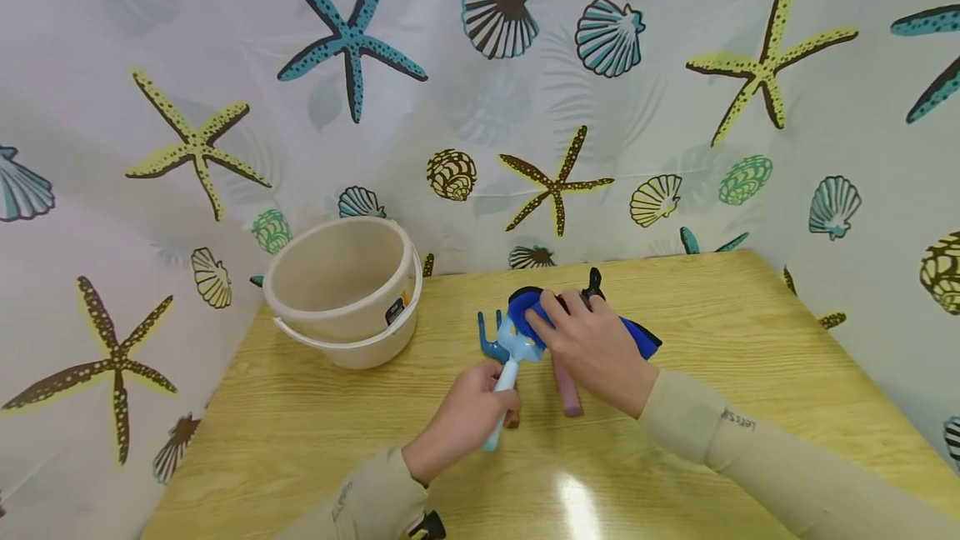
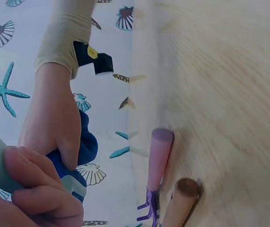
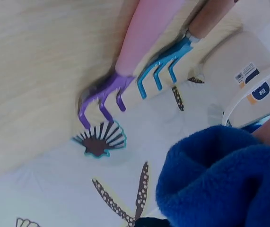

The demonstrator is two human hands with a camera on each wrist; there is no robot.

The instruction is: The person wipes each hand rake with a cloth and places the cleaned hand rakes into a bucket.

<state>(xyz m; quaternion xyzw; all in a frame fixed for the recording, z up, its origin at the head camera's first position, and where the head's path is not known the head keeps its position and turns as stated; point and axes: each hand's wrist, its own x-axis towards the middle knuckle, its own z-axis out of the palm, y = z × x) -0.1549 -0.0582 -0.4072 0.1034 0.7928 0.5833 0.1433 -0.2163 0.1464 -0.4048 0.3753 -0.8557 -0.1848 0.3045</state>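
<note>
My left hand [image 1: 467, 417] grips the pale handle of a small light-blue garden trowel [image 1: 507, 375], its blade raised over the table. Against that blade, my right hand [image 1: 600, 350] presses a folded blue cloth [image 1: 641, 338] with black edging and a black loop, its fingers bent over the fabric. The plush cloth fills the lower right of the right wrist view. Beneath the hands lie two hand rakes: one has blue tines [image 3: 163, 65] and a brown handle [image 2: 178, 204], the other purple tines [image 3: 105, 97] and a pink handle [image 1: 567, 390]. Both rakes are partly hidden in the head view.
A white bucket [image 1: 324, 327] with a white carrying handle stands at the back left of the wooden table [image 1: 315, 432]. Behind the table and along its sides hangs a white curtain [image 1: 480, 98] printed with starfish and shells.
</note>
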